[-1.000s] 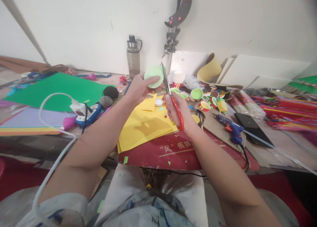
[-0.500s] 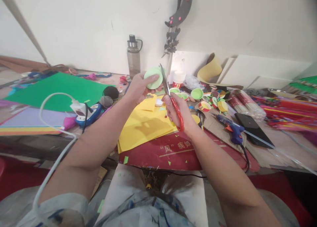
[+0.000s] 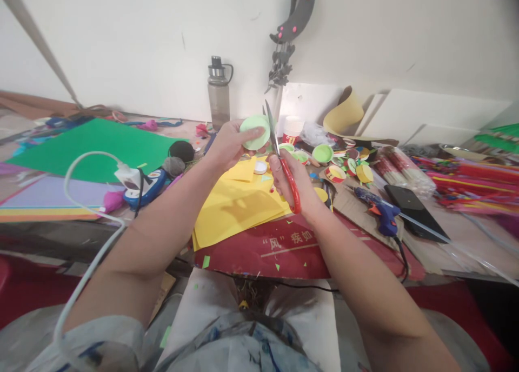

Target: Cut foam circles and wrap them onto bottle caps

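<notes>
My left hand [image 3: 227, 146] pinches a round light-green disc [image 3: 254, 127], thumb on its face, raised above the table. In my right hand [image 3: 295, 178] is a pair of scissors [image 3: 290, 180] with red handles, its blades pointing up and slightly parted at the tips. The blades stand at the disc's right edge; whether they touch it I cannot tell. Below both hands lie yellow sheets [image 3: 227, 210] on a red printed board [image 3: 259, 258]. A small white round lid [image 3: 260, 167] sits between the hands on the yellow.
Behind stand a grey water bottle [image 3: 219, 99] and a paper cup [image 3: 292, 127]. To the right are small green-lined cups [image 3: 323, 153], a blue glue gun [image 3: 383, 215] and a black phone [image 3: 416, 212]. A green sheet [image 3: 97, 150] and a white cable [image 3: 87, 274] are at left.
The light-green disc has shifted slightly right and down in my left hand. The scissor blades have moved slightly, with their tips a little further right. Both arms hold nearly the same place.
</notes>
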